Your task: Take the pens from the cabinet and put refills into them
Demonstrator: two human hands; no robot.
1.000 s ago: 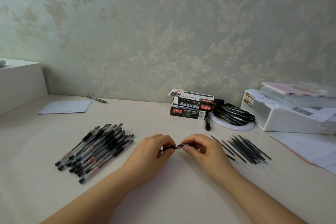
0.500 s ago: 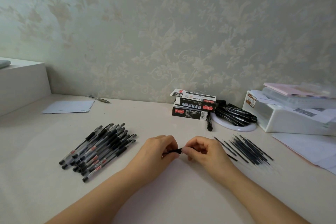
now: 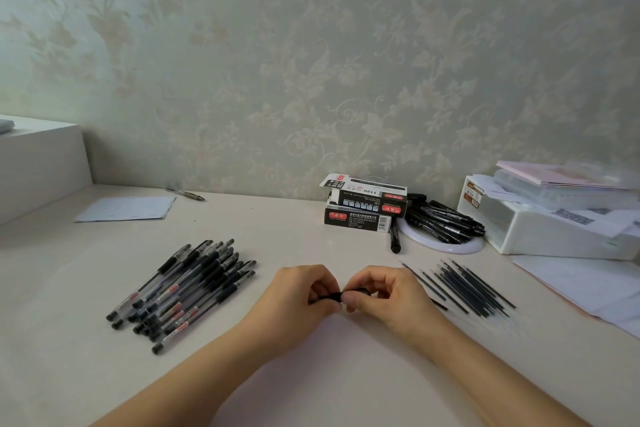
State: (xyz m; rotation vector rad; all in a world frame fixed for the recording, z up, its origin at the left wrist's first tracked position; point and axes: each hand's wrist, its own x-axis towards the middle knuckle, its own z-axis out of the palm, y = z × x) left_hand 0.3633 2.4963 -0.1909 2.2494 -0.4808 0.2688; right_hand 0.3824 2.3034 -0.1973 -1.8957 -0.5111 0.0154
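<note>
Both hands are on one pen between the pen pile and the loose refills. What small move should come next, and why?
Probably finish closing the pen: the left hand and right hand pinch it from either side with the parts nearly together. Then likely lay it with the pen pile and reach for one of the refills.

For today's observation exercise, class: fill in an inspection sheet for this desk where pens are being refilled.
Surface: pale desk.
Job's things: pile of pens left; loose refills right; one pen held between both hands.
Clutter: two stacked pen boxes, black markers on a white ring, white bin, papers.
Grippers: left hand and right hand each pinch the pen.
Cables: nothing seen.
Surroundings: floral wallpaper.
</note>
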